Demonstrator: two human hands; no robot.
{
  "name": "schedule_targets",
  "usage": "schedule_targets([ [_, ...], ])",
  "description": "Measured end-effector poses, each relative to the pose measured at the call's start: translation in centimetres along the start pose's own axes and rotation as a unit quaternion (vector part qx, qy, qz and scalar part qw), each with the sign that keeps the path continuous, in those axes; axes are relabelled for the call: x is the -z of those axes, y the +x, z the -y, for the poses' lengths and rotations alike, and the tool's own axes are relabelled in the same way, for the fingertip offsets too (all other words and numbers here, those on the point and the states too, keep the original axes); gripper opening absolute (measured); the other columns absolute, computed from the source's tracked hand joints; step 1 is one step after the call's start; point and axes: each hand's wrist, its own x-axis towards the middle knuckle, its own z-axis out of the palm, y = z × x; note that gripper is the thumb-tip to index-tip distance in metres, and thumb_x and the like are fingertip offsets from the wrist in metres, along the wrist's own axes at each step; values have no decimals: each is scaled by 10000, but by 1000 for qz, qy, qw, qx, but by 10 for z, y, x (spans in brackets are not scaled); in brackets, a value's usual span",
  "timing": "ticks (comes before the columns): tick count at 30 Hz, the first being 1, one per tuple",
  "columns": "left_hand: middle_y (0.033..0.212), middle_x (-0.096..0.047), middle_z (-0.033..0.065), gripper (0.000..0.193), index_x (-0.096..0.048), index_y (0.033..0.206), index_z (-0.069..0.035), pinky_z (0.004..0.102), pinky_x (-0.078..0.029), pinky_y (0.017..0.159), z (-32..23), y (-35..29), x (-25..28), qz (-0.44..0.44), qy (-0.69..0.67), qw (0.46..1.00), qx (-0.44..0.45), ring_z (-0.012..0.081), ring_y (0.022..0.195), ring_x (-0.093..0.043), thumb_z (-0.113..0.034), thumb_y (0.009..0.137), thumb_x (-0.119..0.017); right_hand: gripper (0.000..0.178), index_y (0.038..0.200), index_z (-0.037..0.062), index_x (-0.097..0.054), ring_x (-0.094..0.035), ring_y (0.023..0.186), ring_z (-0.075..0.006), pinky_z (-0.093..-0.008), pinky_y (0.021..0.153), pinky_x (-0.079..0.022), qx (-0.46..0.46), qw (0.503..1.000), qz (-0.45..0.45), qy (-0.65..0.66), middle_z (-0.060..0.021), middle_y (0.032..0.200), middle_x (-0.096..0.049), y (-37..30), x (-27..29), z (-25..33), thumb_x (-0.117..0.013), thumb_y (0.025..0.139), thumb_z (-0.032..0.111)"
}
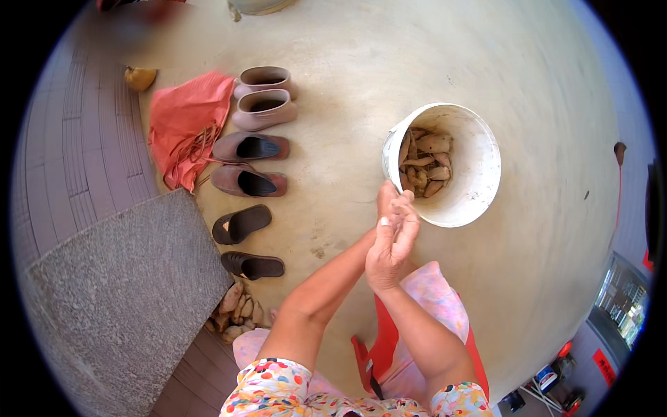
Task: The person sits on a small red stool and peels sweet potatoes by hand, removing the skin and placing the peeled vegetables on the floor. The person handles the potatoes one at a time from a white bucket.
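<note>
My left hand (387,197) is at the near left side of a white bucket (479,163), close to its rim. Most of its fingers are hidden behind my other hand, and I cannot see whether it touches the bucket. My right hand (390,251) lies across the left wrist, palm turned up, its fingers loosely extended with nothing in them. Inside the bucket, on the bottom and left side, lie several brownish sweet potatoes (434,144). The bucket's right inner wall is bare and flecked with dirt.
Pairs of boots (266,111), closed shoes (240,182) and slippers (253,267) line the left beside a red bag (187,111). More sweet potatoes (240,311) are heaped by a grey stone slab (132,299). Red plastic (379,340) shows under my arms.
</note>
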Motion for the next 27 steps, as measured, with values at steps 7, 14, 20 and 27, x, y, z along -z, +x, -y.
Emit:
schedule_targets([
  [7, 944, -615, 180, 367, -498, 1073, 32, 340, -471, 755, 51, 94, -28, 84, 245, 966, -13, 233, 884, -593, -176, 780, -569, 294, 1147, -23, -404, -424, 1067, -220, -334, 945, -331, -57, 994, -83, -31, -126, 1149, -434, 94, 57, -61, -430, 884, 106],
  [14, 972, -628, 180, 432, -497, 1200, -22, 331, -490, 728, -77, -24, 75, 12, 444, 869, 217, 235, 869, -612, -160, 792, -539, 349, 1158, -14, -383, -436, 989, -214, -327, 902, -356, -219, 968, -122, -2, -125, 1112, -419, 122, 142, -4, -469, 836, 88],
  [20, 695, -603, 185, 208, -613, 864, 18, 373, -480, 447, -187, -133, 153, -313, 329, 843, 288, 252, 532, -611, -43, 756, -446, 351, 1092, -28, -396, -432, 937, -233, -366, 855, -364, -246, 956, -107, -115, -142, 1031, -416, 194, 232, -9, -499, 768, 60],
  [27, 704, -618, 135, 261, -593, 979, 28, 303, -494, 450, -270, -152, 128, -319, 237, 875, 278, 180, 533, -604, -75, 771, -474, 234, 947, -27, -427, -486, 772, -207, -332, 533, -427, -483, 861, -80, -138, -129, 916, -475, 229, 244, 29, -487, 733, 45],
])
